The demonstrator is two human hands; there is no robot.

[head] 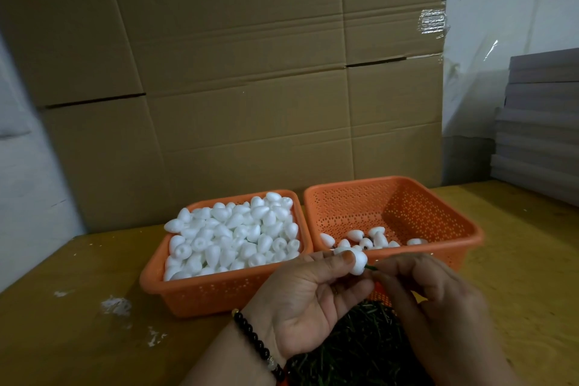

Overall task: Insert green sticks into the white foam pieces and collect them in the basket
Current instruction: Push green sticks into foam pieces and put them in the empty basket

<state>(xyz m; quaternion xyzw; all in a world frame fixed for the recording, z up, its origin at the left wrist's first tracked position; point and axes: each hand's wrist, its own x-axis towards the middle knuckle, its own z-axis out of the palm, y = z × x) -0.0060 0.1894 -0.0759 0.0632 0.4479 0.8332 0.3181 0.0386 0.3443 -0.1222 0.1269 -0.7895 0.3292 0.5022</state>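
Observation:
My left hand (308, 295) pinches a white foam piece (358, 262) between thumb and fingertips, palm up. My right hand (432, 295) pinches a thin green stick (371, 267) whose tip meets the foam piece's right end. Both hands hover in front of two orange baskets. The left basket (219, 290) is heaped with plain white foam pieces (232, 238). The right basket (454, 219) holds several foam pieces (372, 240) along its near side. A dark pile of green sticks (360, 342) lies below my hands, partly hidden by them.
The wooden table (78, 323) carries white foam crumbs (116, 305) at the left. Stacked cardboard boxes (235, 72) rise right behind the baskets. A pile of grey boards (539, 122) stands at the back right. My left wrist wears a dark bead bracelet (257, 342).

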